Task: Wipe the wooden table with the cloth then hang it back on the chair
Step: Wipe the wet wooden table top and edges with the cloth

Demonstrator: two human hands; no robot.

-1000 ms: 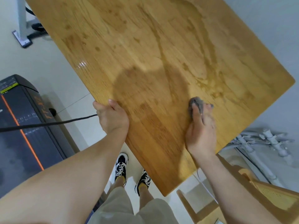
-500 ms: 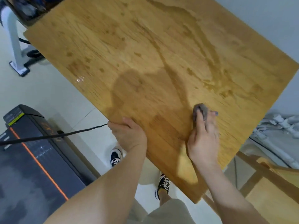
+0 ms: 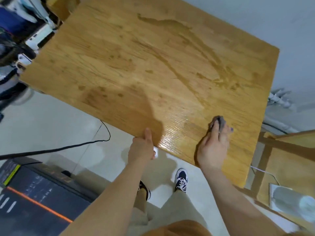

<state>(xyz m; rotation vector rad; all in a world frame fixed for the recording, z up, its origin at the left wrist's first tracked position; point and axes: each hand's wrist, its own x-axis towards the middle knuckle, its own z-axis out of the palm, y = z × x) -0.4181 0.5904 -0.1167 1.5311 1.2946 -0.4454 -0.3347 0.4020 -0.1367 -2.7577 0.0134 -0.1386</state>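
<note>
The wooden table (image 3: 129,65) fills the upper middle of the head view, with wet streaks and damp patches across its top. My right hand (image 3: 214,147) presses a small grey cloth (image 3: 221,122) flat onto the table near its front right part; only the cloth's far end shows past my fingers. My left hand (image 3: 142,148) grips the table's front edge, thumb on top. A wooden chair (image 3: 289,160) stands to the right of the table, partly cut off by the frame.
A dark treadmill (image 3: 34,198) with an orange stripe lies at the lower left, and a black cable (image 3: 68,147) runs across the pale tiled floor. Cluttered items sit beyond the table's far left corner. White pipes (image 3: 279,99) lie by the wall at right. My feet stand under the front edge.
The view has shifted back and left, showing more of the table. My right hand with the cloth has slid toward the front right part of the table. My left hand stays on the edge.
</note>
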